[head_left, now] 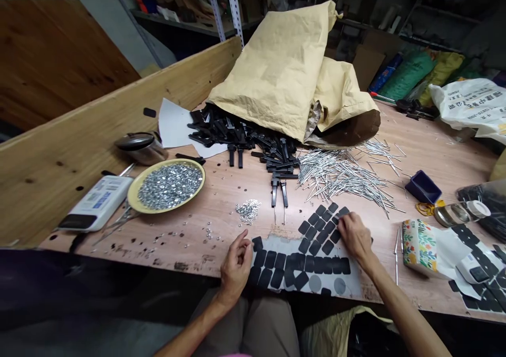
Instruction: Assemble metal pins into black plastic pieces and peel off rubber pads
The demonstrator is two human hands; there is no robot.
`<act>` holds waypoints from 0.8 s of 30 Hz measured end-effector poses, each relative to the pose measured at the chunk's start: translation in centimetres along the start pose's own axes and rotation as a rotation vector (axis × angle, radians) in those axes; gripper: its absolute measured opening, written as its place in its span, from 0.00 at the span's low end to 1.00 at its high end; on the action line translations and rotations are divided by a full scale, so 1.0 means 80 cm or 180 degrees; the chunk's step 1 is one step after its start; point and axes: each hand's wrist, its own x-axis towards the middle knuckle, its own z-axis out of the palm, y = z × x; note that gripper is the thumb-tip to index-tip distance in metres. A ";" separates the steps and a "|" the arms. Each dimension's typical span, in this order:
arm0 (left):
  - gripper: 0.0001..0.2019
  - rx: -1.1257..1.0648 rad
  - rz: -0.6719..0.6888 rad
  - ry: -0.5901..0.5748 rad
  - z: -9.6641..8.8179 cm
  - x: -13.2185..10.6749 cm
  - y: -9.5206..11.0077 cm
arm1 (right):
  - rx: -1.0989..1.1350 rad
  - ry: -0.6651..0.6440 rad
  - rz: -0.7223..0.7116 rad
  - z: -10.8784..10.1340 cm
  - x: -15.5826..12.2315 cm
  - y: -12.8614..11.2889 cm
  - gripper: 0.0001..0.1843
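A white backing sheet (352, 286) with several black rounded pads (312, 264) lies at the table's near edge. My left hand (236, 264) rests at the sheet's left end, fingers curled with the tips pinched together; what they hold, if anything, is hidden. My right hand (356, 235) lies on the pads at the sheet's upper right, fingers bent and pressing on them. Beyond the sheet lie two black plastic parts (279, 191), a small heap of washers (248, 210) and a spread of thin metal pins (343, 180).
A yellow dish of washers (169, 185) stands at the left, with a white box (97, 203) and scissors beside it. A paper sack (284, 67) spills black parts (237, 135) at the back. A blue tray (422, 186), a floral box (419, 243) and more pad sheets (478, 272) sit right.
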 end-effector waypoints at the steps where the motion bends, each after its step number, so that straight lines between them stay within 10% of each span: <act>1: 0.17 0.0006 0.0028 -0.0003 0.000 0.000 0.000 | 0.0016 -0.0005 0.0172 0.000 0.001 -0.001 0.11; 6: 0.15 0.0064 0.0205 -0.0010 -0.001 0.002 0.002 | 0.0251 -0.0240 -0.0782 0.001 -0.005 -0.012 0.11; 18: 0.16 0.0240 0.0197 -0.0041 0.001 0.000 -0.003 | 0.0139 -0.0564 0.0089 -0.003 0.015 -0.010 0.11; 24: 0.15 0.0302 0.0229 -0.0075 0.002 -0.002 -0.006 | 0.0220 -0.0336 -0.0627 0.003 -0.003 -0.034 0.11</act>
